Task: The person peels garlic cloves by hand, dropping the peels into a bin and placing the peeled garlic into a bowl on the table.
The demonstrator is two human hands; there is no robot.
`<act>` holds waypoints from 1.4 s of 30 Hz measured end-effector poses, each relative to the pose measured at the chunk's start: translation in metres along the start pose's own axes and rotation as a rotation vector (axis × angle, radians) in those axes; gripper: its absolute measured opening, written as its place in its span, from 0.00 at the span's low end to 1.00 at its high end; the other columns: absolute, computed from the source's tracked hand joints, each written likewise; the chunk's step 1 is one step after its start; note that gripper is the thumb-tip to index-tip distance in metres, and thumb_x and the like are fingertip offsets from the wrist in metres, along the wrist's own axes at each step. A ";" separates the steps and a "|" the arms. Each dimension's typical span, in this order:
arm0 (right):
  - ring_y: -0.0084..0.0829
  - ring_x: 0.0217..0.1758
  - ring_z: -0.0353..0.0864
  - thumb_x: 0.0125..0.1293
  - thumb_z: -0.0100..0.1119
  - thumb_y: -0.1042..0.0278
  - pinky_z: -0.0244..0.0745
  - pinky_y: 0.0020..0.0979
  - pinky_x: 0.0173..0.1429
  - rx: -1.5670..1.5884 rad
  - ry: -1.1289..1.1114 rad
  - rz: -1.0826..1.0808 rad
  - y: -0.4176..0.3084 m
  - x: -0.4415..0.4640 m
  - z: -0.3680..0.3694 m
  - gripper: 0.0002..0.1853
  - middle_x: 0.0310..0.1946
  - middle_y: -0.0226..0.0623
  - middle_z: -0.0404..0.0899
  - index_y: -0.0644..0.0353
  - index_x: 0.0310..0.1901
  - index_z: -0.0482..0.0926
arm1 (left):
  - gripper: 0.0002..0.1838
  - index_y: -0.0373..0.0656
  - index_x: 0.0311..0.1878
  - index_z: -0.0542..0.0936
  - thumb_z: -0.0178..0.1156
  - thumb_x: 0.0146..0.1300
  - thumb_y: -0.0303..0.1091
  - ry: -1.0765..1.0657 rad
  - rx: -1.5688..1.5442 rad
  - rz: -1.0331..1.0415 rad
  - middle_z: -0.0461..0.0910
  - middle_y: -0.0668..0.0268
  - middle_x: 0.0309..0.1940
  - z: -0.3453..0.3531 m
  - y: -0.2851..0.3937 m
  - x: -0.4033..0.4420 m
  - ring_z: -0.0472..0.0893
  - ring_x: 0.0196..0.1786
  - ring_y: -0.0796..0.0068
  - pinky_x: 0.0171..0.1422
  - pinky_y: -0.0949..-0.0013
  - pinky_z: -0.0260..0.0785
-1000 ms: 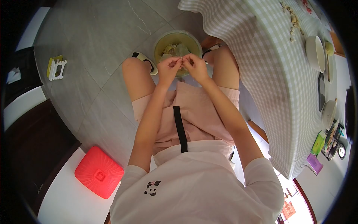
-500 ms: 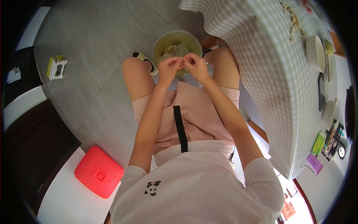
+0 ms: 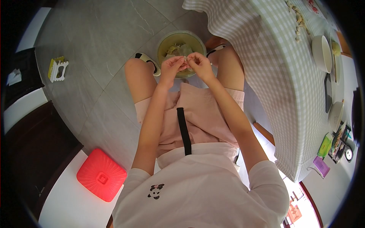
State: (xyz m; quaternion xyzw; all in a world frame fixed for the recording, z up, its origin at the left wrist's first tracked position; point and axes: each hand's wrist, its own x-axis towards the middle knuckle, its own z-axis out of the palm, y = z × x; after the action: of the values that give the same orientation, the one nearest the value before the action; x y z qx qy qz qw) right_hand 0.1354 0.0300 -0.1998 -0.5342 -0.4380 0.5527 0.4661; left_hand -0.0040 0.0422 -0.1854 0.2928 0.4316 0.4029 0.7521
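Observation:
Both my hands meet over a round greenish bin (image 3: 162, 43) that stands on the floor between my feet. My left hand (image 3: 172, 70) is closed, its thumb and fingertips pinching a small whitish piece (image 3: 185, 59), too small to name. From the other side my right hand (image 3: 200, 65) pinches at the same piece, thumb and forefinger nearly touching the left fingertips. Inside the bin lie pale yellowish scraps (image 3: 173, 49) and a crumpled translucent bag (image 3: 185, 49). My hands hide the near part of the bin.
At right a table wears a checked cloth (image 3: 266, 57); on it are a dried tan strand (image 3: 299, 21), a white bowl (image 3: 321, 54), another bowl (image 3: 336, 116) and a green packet (image 3: 324, 145). A red stool (image 3: 102, 175) and a small white-yellow stool (image 3: 58, 70) stand left.
My fingers have shifted slightly around the small whitish piece, and the left hand has turned a little. Both hands stay above the bin.

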 end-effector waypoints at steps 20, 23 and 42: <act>0.16 0.24 0.70 0.55 0.52 0.72 0.65 0.18 0.27 0.109 0.082 0.012 0.006 -0.004 0.013 0.04 0.24 0.29 0.74 0.63 0.31 0.73 | 0.10 0.39 0.38 0.76 0.54 0.58 0.35 0.067 -0.013 0.012 0.76 0.69 0.31 0.005 -0.003 -0.001 0.74 0.34 0.82 0.38 0.78 0.68; 0.16 0.24 0.69 0.56 0.50 0.72 0.64 0.18 0.26 0.249 0.068 0.092 -0.001 -0.006 0.014 0.04 0.23 0.28 0.72 0.63 0.31 0.72 | 0.10 0.40 0.38 0.77 0.54 0.58 0.35 0.070 -0.026 0.026 0.76 0.70 0.30 0.005 -0.006 0.000 0.73 0.32 0.83 0.36 0.79 0.66; 0.23 0.24 0.75 0.54 0.54 0.72 0.70 0.23 0.27 -0.235 0.125 -0.094 -0.015 -0.009 0.010 0.06 0.24 0.38 0.76 0.66 0.31 0.74 | 0.08 0.37 0.38 0.78 0.56 0.55 0.29 0.124 0.251 0.223 0.75 0.69 0.30 0.004 -0.009 0.000 0.72 0.31 0.84 0.33 0.82 0.66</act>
State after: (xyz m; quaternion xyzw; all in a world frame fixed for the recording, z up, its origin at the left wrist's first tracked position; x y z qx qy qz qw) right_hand 0.1265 0.0241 -0.1833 -0.5973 -0.4944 0.4410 0.4520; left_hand 0.0031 0.0376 -0.1904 0.4051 0.4889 0.4441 0.6322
